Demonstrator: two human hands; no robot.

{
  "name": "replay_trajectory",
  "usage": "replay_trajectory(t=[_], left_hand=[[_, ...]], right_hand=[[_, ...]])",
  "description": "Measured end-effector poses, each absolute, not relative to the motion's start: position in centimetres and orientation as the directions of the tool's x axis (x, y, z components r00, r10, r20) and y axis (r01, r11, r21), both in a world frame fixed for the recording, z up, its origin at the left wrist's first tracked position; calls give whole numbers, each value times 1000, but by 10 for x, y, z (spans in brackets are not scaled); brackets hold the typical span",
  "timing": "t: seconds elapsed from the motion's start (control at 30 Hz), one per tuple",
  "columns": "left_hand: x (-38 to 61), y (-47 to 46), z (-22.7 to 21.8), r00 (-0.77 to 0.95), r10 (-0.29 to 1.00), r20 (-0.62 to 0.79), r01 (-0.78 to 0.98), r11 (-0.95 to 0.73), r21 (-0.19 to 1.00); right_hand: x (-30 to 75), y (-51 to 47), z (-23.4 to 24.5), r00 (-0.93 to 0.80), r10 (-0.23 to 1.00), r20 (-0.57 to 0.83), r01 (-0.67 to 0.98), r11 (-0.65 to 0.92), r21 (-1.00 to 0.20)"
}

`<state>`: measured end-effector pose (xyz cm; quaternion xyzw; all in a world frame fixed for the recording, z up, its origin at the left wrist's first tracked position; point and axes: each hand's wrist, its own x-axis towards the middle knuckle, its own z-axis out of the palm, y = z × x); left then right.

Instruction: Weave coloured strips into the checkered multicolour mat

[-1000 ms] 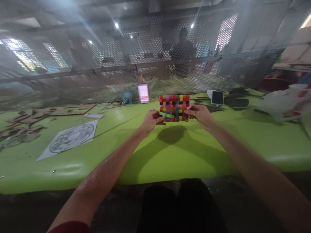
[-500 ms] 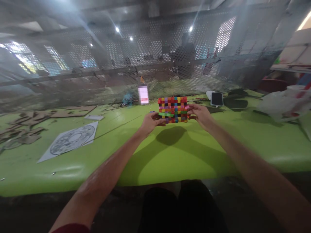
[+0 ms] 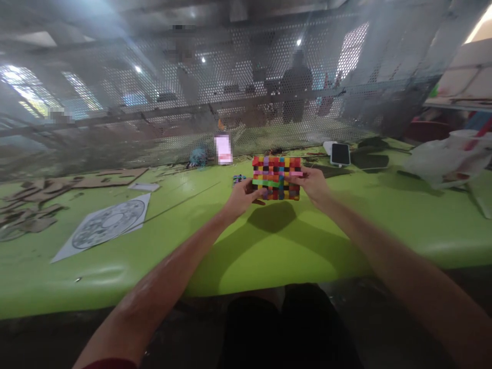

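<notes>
A woven mat of many-coloured strips [image 3: 275, 177] is held upright above the green table [image 3: 269, 241], a little past its middle. My left hand [image 3: 243, 195] grips the mat's lower left corner, where a green strip [image 3: 268, 183] crosses the weave. My right hand [image 3: 313, 183] grips the mat's right edge, thumb on a pink strip [image 3: 295, 173]. Both hands are closed on it.
A printed sheet with a round pattern [image 3: 103, 225] lies at the left, with cardboard scraps [image 3: 34, 200] beyond it. A phone [image 3: 340, 154] and a white plastic bag [image 3: 446, 159] lie at the right. Perforated metal mesh [image 3: 238, 92] walls the table's far edge; a person stands behind it.
The green strip has levelled out across the weave from its earlier slant. Both hands have closed in tighter on the mat's edges, and the view has shifted slightly.
</notes>
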<state>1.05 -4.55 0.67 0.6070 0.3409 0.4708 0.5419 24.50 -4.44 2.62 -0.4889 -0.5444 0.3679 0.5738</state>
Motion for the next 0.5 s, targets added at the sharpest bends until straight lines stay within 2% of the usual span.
replay_trajectory(t=[0.23,0.5], left_hand=[[17,-53,-2,358,900,248,-176,-195,965],[21,-55,-1,310,925,219,-185,-167,968]], right_hand=[[231,-54,26,7,963,270,-42,270,-962],[231,-62,31,-28,951,309,-34,308,-951]])
